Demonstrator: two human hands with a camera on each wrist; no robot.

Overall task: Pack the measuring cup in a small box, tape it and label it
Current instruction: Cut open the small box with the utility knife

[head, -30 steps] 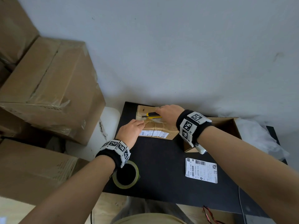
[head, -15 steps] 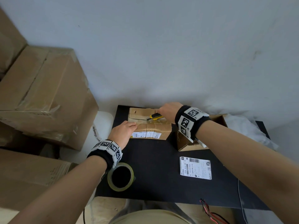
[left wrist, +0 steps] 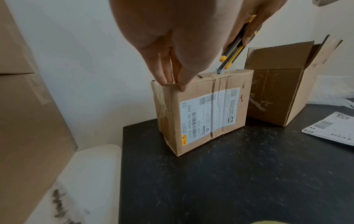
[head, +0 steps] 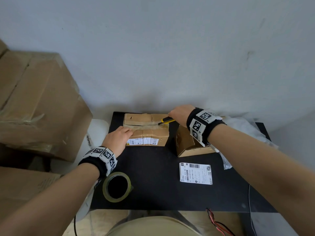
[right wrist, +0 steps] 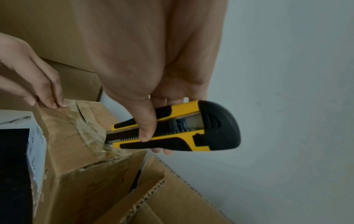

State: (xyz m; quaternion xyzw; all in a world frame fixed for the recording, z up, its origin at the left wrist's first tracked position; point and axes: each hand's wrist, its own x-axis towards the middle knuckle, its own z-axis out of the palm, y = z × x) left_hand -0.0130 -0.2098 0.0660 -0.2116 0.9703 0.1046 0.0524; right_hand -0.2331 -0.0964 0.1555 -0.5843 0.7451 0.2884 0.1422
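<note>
While the head view hides it, the right hand [right wrist: 153, 72] grip clamps the knife [right wrist: 178, 128], blade meeting the taped box [right wrist: 72, 136].

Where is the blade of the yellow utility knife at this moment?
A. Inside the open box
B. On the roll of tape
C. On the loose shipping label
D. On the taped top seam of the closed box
D: the right hand holds the utility knife with its blade tip on the taped top seam of the closed box.

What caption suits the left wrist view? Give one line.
Left hand steadies a taped box while a utility knife slits its top.
</note>
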